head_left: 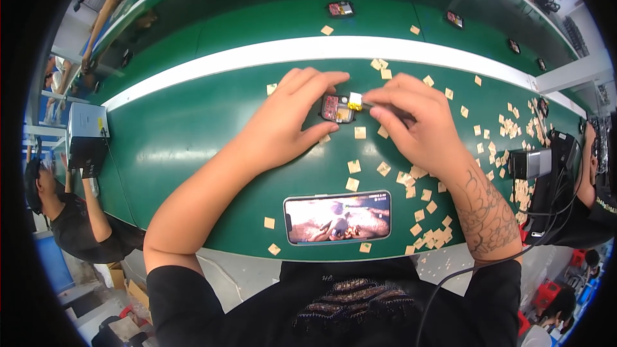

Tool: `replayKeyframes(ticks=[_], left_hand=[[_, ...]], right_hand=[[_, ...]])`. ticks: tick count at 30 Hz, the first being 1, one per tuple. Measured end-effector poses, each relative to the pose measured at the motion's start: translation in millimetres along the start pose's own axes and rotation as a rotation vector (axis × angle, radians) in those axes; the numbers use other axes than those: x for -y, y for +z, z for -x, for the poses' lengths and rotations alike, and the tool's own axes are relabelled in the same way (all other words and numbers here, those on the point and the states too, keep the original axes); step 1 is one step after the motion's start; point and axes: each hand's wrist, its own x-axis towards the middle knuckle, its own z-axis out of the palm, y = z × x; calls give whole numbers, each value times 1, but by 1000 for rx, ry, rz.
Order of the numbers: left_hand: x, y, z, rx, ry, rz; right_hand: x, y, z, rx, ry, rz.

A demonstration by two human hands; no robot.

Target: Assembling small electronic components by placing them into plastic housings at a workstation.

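Observation:
A small black device housing (pixel 333 110) with a red circuit board inside lies open on the green table. My left hand (pixel 286 115) curves around its left side, fingers apart, thumb at the lower left edge and index finger beyond the far edge. Pinched in my right hand (pixel 414 115) is a thin dark tool that looks like tweezers (pixel 367 105), its tip at the device's right side. By that tip, a white square piece (pixel 355 98) sits above a yellow part (pixel 353 106). My fingers partly hide the tool.
A phone (pixel 337 217) playing video lies near the front edge. Small tan squares (pixel 411 180) are scattered mostly on the right. Behind a white rail (pixel 334 47), more devices (pixel 340 8) lie on a green strip. Boxes (pixel 88 132) and co-workers (pixel 71 212) flank me.

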Motion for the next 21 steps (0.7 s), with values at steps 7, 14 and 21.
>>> replayKeyframes(ticks=[7,14,21], left_hand=[[0,2,-1,-30,42,-4],[-6,6,-2,-71,64,-40],[-2,7,1,-71,-8,3]], right_hand=[[19,2,3,149,-21,385],[19,12,0,158,-16,466],[7,14,1,19,232,16]])
